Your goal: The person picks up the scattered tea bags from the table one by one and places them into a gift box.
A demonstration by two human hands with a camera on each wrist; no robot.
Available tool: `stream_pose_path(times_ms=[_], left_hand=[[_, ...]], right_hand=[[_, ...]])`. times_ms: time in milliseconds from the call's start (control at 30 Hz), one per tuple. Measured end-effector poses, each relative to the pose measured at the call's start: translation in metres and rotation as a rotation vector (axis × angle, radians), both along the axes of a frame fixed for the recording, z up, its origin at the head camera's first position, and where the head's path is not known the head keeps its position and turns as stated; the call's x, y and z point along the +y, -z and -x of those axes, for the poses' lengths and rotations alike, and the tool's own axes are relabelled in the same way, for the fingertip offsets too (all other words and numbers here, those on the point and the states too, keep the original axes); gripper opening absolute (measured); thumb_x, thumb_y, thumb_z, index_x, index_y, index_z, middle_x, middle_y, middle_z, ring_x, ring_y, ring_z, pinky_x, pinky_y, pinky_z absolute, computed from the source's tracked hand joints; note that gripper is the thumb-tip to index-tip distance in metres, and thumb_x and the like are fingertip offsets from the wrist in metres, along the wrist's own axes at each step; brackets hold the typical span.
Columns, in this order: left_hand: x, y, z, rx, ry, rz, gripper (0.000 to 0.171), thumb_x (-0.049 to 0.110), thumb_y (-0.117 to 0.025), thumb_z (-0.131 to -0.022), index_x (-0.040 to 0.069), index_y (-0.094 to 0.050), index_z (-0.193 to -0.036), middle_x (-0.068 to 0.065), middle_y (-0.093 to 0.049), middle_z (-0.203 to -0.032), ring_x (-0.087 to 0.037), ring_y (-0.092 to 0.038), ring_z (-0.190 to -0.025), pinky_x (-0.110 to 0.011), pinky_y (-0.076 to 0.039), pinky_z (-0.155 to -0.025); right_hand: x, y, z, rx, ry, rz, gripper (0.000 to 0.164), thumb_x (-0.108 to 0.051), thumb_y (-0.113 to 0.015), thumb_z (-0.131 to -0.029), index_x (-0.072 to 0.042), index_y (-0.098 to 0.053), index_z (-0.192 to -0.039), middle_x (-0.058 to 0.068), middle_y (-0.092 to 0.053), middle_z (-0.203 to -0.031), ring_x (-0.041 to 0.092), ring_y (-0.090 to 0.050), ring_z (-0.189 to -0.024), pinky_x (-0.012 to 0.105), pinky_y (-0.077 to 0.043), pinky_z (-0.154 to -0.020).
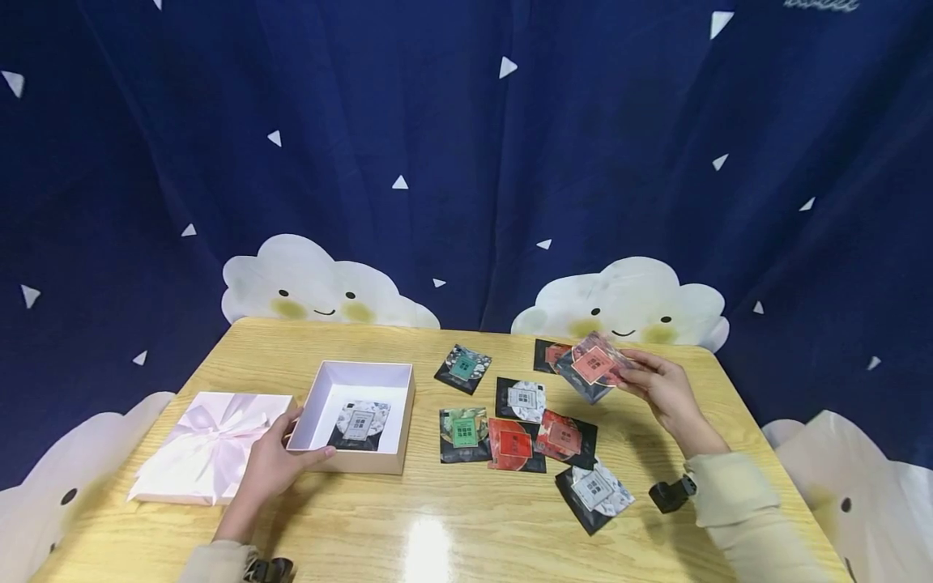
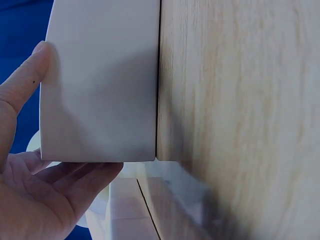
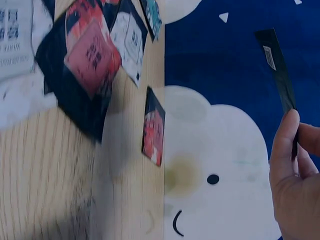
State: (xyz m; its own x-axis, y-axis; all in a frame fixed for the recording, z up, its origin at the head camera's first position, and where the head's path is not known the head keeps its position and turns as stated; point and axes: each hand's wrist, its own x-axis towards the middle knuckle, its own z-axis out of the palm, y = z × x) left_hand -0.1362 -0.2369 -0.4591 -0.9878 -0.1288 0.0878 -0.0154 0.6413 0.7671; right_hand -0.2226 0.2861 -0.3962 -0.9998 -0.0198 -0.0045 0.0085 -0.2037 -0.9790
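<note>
My right hand [image 1: 666, 390] pinches a red and black sachet [image 1: 594, 367] by its edge, raised over the back right of the table; the right wrist view shows this sachet [image 3: 278, 70] edge-on between thumb and fingers. With my left hand [image 1: 280, 461] I grip the near left corner of an open white box [image 1: 403, 413], thumb at the front rim and fingers along the left side. Inside the box lies a black and white sachet [image 1: 360, 424]. In the left wrist view the box's plain outer wall [image 2: 102, 85] stands upright on the wood.
Several sachets lie about the table's middle and right, among them a green one [image 1: 464, 435], a red one [image 1: 513, 444] and a white-and-black one [image 1: 594, 492]. A lid with a ribbon bow [image 1: 211, 445] sits left of the box. Behind the wooden table [image 1: 350, 534] hangs a dark blue curtain [image 1: 466, 162].
</note>
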Motion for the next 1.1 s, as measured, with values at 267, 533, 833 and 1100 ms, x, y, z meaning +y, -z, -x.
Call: stream_pose_path(times_ms=[267, 533, 833, 1100], left_hand=[[0.0, 0.002, 0.0, 0.011, -0.003, 0.004, 0.088, 0.028, -0.082, -0.066, -0.009, -0.036, -0.131, -0.033, -0.046, -0.124, -0.046, -0.051, -0.106, -0.051, -0.043, -0.086], [0.0, 0.001, -0.001, 0.011, -0.003, -0.013, 0.086, 0.026, -0.082, -0.066, -0.009, -0.036, -0.131, -0.033, -0.047, -0.123, -0.045, -0.051, -0.106, -0.051, -0.043, -0.087], [0.001, -0.002, -0.001, -0.005, -0.007, -0.014, 0.086, 0.026, -0.082, -0.066, -0.008, -0.037, -0.131, -0.032, -0.046, -0.125, -0.045, -0.05, -0.107, -0.051, -0.043, -0.087], [0.001, 0.0, -0.001, 0.0, -0.003, -0.026, 0.086, 0.027, -0.082, -0.066, -0.008, -0.036, -0.131, -0.033, -0.046, -0.124, -0.045, -0.05, -0.107, -0.051, -0.042, -0.088]], right_hand=[[-0.022, 0.002, -0.003, -0.001, -0.012, 0.002, 0.029, 0.015, -0.052, -0.084, 0.003, -0.057, -0.11, 0.002, -0.065, -0.084, 0.01, -0.064, -0.073, 0.023, -0.053, -0.067], [-0.039, 0.004, -0.004, 0.026, -0.039, -0.007, 0.03, 0.017, -0.051, -0.083, 0.0, -0.059, -0.106, 0.002, -0.065, -0.083, 0.011, -0.064, -0.073, 0.024, -0.053, -0.067], [-0.058, 0.008, -0.004, 0.009, -0.031, -0.077, 0.042, 0.016, -0.051, -0.083, 0.019, -0.04, -0.123, -0.001, -0.064, -0.083, 0.009, -0.063, -0.073, 0.025, -0.053, -0.068], [-0.073, 0.01, -0.003, -0.014, -0.037, -0.076, 0.041, 0.015, -0.052, -0.083, 0.017, -0.042, -0.123, 0.001, -0.061, -0.086, 0.01, -0.063, -0.071, 0.025, -0.053, -0.067]])
